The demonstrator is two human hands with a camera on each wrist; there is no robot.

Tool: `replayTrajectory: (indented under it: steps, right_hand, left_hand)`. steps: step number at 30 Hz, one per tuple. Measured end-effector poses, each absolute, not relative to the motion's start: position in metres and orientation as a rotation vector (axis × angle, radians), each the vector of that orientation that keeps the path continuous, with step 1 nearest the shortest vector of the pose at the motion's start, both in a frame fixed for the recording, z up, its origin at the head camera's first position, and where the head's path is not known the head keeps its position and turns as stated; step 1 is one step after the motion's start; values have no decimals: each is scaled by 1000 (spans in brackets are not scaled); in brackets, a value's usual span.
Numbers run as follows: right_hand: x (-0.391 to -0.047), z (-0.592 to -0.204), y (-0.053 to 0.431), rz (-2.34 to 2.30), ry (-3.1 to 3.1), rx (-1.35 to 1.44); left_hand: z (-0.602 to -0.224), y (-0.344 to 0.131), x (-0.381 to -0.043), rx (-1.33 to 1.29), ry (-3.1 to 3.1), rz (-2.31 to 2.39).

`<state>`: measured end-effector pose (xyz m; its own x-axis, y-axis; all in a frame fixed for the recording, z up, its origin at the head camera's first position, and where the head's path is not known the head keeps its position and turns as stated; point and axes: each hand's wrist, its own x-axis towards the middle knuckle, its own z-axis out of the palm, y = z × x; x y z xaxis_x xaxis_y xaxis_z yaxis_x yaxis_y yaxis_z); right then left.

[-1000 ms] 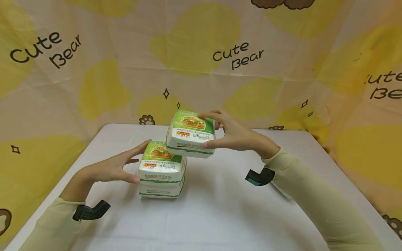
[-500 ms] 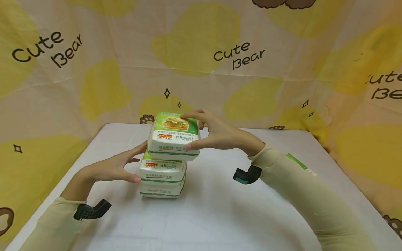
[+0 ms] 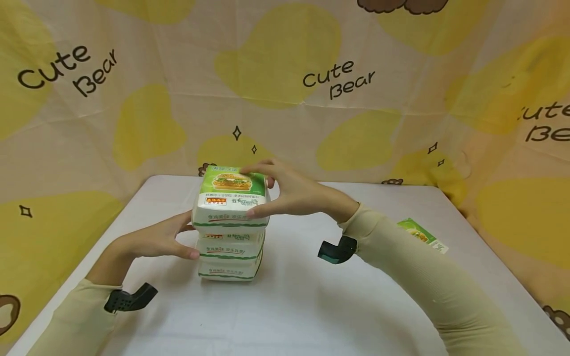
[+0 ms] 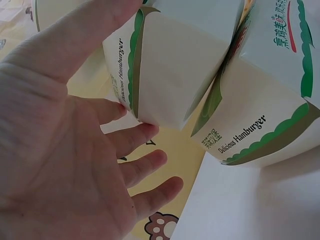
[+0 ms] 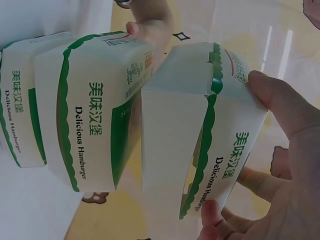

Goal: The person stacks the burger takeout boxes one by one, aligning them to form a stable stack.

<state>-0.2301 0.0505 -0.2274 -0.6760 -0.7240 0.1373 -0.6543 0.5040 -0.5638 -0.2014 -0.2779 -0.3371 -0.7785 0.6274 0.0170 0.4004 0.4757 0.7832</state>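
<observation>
Hamburger-box stack [image 3: 231, 251]: two high, done.
Third hamburger box [image 3: 230, 207]: tilted over the stack, apparently unsettled; contact unclear.
Right hand [image 3: 294, 190]: pinches the third hamburger box.
Left hand [image 3: 153, 242]: spread wide left of the stack, gripping nothing.
Left to do: likely seating that box.
Burger-printed piece [image 3: 420, 233]: right of the stack, partly hidden.

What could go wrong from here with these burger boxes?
The held box, in the right hand, is tilted against the middle box in the right wrist view, so it could land on one edge and slip. The left hand, fingers spread beside the stack, might not steady the bottom box if everything gets nudged.
</observation>
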Motion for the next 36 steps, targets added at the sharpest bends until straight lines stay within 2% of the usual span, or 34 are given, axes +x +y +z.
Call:
replayTrajectory:
  steps: [24,36]
  right_hand:
    - [-229,-235,46,-869,2590,-1128]
    - [-230,-236,48,-768,2592,-1173]
  left_hand:
    - [-335,-277,-202,872,2465,1185]
    - [-335,-279,-202,915,2458,1186]
